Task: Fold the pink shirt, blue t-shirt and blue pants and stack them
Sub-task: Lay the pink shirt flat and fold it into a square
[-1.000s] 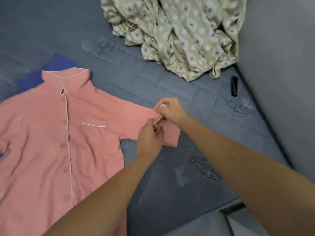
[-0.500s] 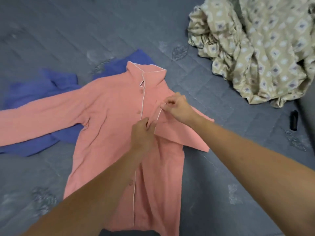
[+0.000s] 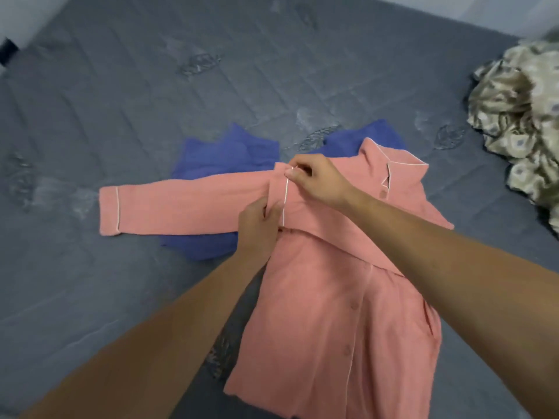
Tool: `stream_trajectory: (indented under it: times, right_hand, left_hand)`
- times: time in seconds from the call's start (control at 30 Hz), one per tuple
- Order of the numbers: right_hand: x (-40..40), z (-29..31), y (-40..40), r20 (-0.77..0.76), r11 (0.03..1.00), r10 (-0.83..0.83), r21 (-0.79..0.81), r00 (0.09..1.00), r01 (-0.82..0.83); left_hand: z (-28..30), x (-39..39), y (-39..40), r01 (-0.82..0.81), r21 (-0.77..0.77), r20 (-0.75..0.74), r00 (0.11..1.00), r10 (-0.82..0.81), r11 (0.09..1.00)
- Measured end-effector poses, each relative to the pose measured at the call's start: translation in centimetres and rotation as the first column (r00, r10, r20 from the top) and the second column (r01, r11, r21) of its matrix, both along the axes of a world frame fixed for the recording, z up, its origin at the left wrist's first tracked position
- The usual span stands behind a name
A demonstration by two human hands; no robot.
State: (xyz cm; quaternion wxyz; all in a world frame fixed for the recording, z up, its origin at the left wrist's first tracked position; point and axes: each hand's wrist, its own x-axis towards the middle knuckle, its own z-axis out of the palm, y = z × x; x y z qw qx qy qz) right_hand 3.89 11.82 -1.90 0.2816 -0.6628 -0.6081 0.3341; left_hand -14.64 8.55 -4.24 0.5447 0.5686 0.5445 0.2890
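Observation:
The pink shirt (image 3: 332,313) lies button side up on the grey mattress (image 3: 121,101), collar at the far right. Its right sleeve is folded across the chest, and both hands pinch that sleeve's white-piped cuff. My right hand (image 3: 314,179) holds the cuff's far corner, my left hand (image 3: 257,228) the near corner. The other sleeve (image 3: 181,207) stretches flat to the left. A blue garment (image 3: 223,155) lies crumpled under the shirt's upper part; I cannot tell whether it is the t-shirt or the pants.
A crumpled beige patterned sheet (image 3: 520,116) is heaped at the right edge. Pale walls border the mattress at the top left and top right corners. A dark object (image 3: 7,49) sits at the far left edge.
Both hands carried the right sleeve's cuff leftward, from beside the shirt across its chest to the left shoulder. The camera view swung left, pushing the beige sheet toward the right edge.

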Motion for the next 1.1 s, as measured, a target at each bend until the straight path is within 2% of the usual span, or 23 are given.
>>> stream_trajectory:
  times: [0.2,0.33,0.47,0.67,0.8,0.93,1.1]
  right_hand:
    - [-10.7,-1.3,6.9,0.042,0.993,0.116,-0.031,0.992,-0.114]
    - [-17.2,-2.8,10.5,0.073,0.983,0.179,-0.057,0.981,-0.175]
    - [-22.8,-4.1,14.0,0.097,0.967,0.25,-0.072,0.963,-0.244]
    - [-29.7,-6.3,17.0,0.154,0.933,0.35,-0.141,0.924,-0.33]
    - [-32.0,-7.9,17.9,0.214,0.925,0.37,-0.179,0.904,-0.336]
    - [-32.5,-9.8,17.9,0.303,0.935,0.347,-0.191,0.888,-0.3]
    - [-32.6,-10.1,17.6,0.314,0.952,0.294,-0.184,0.903,-0.245]
  left_hand:
    - [-0.8,-10.2,4.5,-0.141,0.011,-0.018,0.99,0.141,0.99]
    - [-1.7,-16.4,6.7,-0.182,-0.057,-0.033,0.983,0.181,0.982]
    - [-2.6,-21.3,8.8,-0.248,-0.148,0.032,0.966,0.255,0.957]
    - [-5.5,-27.3,11.0,-0.318,-0.203,-0.049,0.948,0.315,0.926]
    - [-6.6,-29.8,11.7,-0.288,-0.217,-0.054,0.958,0.283,0.933]
    - [-7.7,-30.0,12.8,-0.308,-0.2,-0.194,0.943,0.27,0.93]
    - [-8.3,-29.9,13.2,-0.349,-0.126,-0.392,0.877,0.277,0.929]
